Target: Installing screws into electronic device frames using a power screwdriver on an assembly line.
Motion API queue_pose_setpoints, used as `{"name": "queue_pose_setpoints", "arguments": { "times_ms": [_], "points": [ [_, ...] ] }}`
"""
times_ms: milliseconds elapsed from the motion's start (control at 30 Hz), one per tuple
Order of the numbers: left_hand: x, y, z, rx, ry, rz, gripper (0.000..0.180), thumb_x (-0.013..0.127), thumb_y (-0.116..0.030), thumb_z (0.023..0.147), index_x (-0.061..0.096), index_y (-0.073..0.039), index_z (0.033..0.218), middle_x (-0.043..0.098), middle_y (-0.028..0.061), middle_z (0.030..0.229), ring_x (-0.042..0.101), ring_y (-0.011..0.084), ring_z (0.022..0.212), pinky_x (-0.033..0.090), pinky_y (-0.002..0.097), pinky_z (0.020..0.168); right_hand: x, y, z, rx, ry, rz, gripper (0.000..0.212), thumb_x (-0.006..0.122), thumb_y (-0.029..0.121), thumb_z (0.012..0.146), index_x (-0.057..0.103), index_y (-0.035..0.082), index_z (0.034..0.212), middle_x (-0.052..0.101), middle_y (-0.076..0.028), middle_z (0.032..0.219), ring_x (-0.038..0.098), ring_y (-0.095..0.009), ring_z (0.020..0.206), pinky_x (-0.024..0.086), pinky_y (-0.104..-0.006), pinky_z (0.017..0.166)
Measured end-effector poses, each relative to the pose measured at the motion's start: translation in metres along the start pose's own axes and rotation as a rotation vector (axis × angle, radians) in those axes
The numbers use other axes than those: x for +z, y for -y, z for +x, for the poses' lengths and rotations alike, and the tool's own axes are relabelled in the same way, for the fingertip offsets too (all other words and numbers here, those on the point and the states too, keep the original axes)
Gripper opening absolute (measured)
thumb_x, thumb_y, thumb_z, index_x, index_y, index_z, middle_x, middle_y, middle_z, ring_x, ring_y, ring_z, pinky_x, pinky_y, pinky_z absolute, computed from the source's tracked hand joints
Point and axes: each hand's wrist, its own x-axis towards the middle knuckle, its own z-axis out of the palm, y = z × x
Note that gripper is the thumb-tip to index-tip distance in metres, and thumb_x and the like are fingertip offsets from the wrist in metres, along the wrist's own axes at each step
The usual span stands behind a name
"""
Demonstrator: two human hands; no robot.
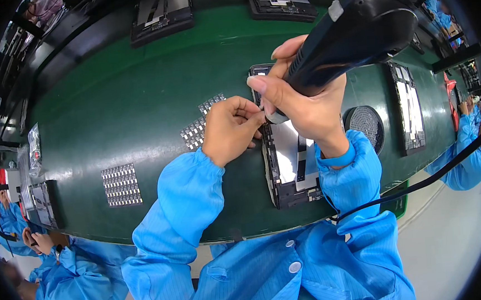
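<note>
In front of me on the green bench lies an opened tablet (pixel 286 163), its silver inner plate and dark circuit parts showing. My right hand (pixel 309 100) is wrapped around a bulky black hot-air gun (pixel 349 36), tilted with its silver nozzle down over the tablet's left edge. Close to that nozzle, the fingertips of my left hand (pixel 230 125) are pinched together at the same edge. Whatever they hold is too small to make out. Sheets of small black-and-white pieces (pixel 193 134) lie beside the left hand, partly behind it.
Another sheet of pieces (pixel 121 185) lies farther left. A round black dish (pixel 364 125) stands right of my tablet, and more opened tablets (pixel 408 107) rest right and along the back. A black cable (pixel 421 184) runs past my right sleeve. Co-workers in blue (pixel 82 283) sit at both sides.
</note>
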Motion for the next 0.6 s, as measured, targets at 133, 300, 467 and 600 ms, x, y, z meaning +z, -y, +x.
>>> {"name": "queue_pose_setpoints", "arguments": {
  "times_ms": [133,300,467,600],
  "points": [
    [0.001,-0.001,0.001,-0.027,0.013,0.010,0.011,0.064,-0.004,0.083,0.058,0.003,0.089,0.062,0.0069,0.078,0.063,0.0115,0.061,0.049,0.0231,0.044,-0.004,-0.002,0.000,-0.059,0.101,-0.093,0.036,0.072,-0.006,0.075,0.049,-0.002,0.102,0.059,-0.006,0.061,0.057,-0.010,0.052,0.046,-0.0223,0.048],
    [0.000,-0.002,0.001,-0.028,0.014,0.003,0.010,0.064,-0.004,0.083,0.058,0.003,0.088,0.062,0.0070,0.077,0.063,0.0118,0.061,0.049,0.0233,0.044,-0.004,-0.004,0.000,-0.058,0.113,-0.086,0.036,0.072,-0.007,0.075,0.049,-0.002,0.102,0.059,-0.006,0.062,0.057,-0.010,0.052,0.047,-0.0223,0.048],
    [-0.003,-0.001,0.000,-0.029,0.039,0.026,0.009,0.063,-0.005,0.084,0.059,0.002,0.088,0.062,0.0069,0.078,0.063,0.0120,0.062,0.050,0.0237,0.046,0.000,-0.003,-0.002,-0.072,0.136,-0.106,0.035,0.071,-0.008,0.075,0.048,-0.001,0.100,0.058,-0.007,0.063,0.057,-0.010,0.053,0.047,-0.0225,0.048],
    [-0.010,-0.002,0.000,-0.008,0.098,0.018,0.010,0.063,-0.006,0.084,0.059,0.002,0.090,0.063,0.0058,0.079,0.063,0.0118,0.063,0.051,0.0244,0.048,0.007,-0.003,-0.010,-0.094,0.142,-0.086,0.034,0.069,-0.010,0.076,0.045,0.001,0.098,0.057,-0.007,0.064,0.056,-0.011,0.054,0.046,-0.0227,0.049]
  ]
}}
